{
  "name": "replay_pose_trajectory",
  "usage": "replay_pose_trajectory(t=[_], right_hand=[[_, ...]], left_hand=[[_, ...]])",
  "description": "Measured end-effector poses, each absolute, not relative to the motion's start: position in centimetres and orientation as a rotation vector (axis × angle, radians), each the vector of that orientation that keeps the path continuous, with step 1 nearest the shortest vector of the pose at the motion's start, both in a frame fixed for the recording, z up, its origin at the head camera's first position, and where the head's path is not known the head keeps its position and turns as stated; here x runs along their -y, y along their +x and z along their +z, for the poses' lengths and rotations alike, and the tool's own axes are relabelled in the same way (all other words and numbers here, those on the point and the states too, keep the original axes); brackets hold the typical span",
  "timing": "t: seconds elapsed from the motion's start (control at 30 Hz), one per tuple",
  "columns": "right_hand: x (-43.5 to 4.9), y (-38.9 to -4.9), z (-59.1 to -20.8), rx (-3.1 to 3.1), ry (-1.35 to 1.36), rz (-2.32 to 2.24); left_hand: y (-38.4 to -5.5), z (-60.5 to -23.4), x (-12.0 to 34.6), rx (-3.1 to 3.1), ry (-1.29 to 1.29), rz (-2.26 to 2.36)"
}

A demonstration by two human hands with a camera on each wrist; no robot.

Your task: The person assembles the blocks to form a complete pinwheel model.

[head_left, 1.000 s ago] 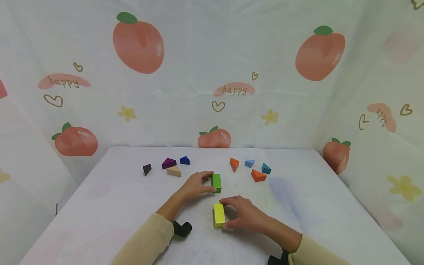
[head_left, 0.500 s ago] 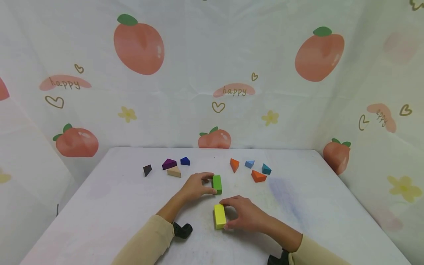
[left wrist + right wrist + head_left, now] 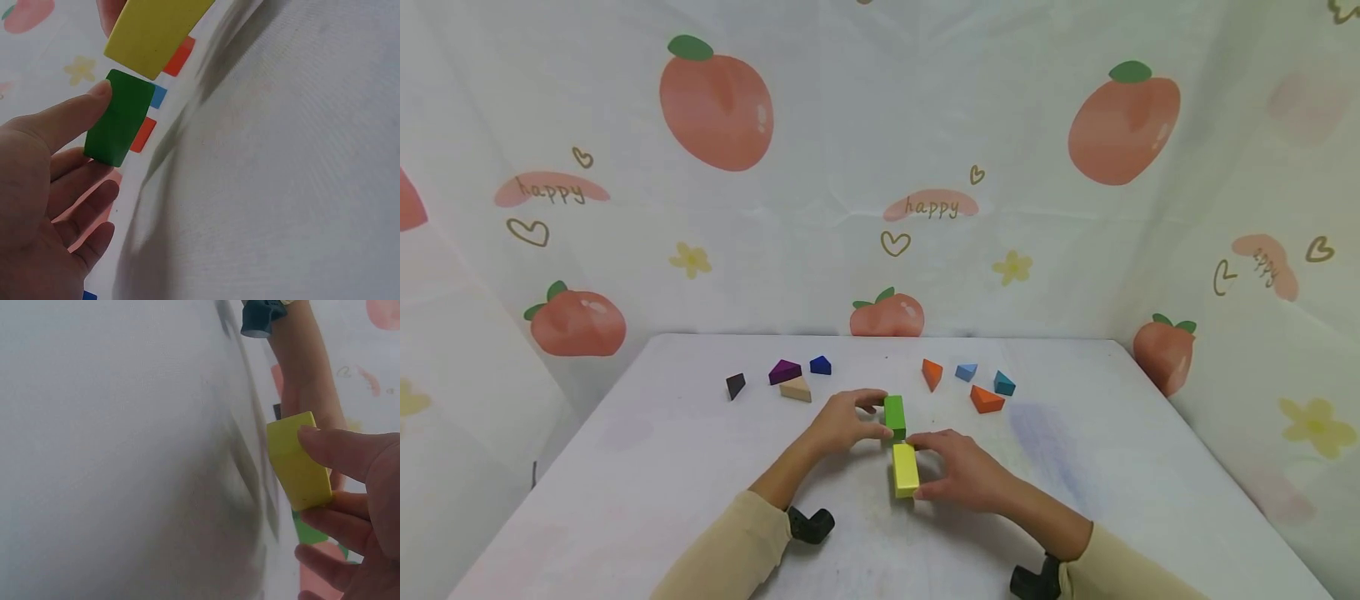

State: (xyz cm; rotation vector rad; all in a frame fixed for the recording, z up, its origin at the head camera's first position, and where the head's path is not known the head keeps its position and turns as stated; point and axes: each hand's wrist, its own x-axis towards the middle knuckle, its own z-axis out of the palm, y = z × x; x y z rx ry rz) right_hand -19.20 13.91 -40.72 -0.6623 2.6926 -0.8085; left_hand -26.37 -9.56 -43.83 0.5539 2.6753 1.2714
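Near the middle of the table, my left hand holds a green rectangular block between thumb and forefinger. In the left wrist view, the thumb lies at one end of the green block and the fingers at the other. Just nearer to me, my right hand pinches a yellow rectangular block from the right side. The right wrist view shows the thumb on one end of the yellow block and fingertips at its lower end. The two blocks stand almost end to end, the yellow one close behind the green.
At the far left of the white table lie black, purple, tan and dark blue blocks. Far right are two orange blocks, a light blue block and a teal block. A printed cloth hangs behind.
My right hand has moved the yellow block forward and slightly right, toward the green block. My left hand keeps its hold on the green block, nearly still.
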Motion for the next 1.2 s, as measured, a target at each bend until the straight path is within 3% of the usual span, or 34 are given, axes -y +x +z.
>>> replay_pose_trajectory(t=[1.2], right_hand=[[-13.3, -19.8, -42.6, -2.614, -0.584, -0.882]], left_hand=[[-24.9, -44.0, 9.9, -2.557, 0.626, 1.291]])
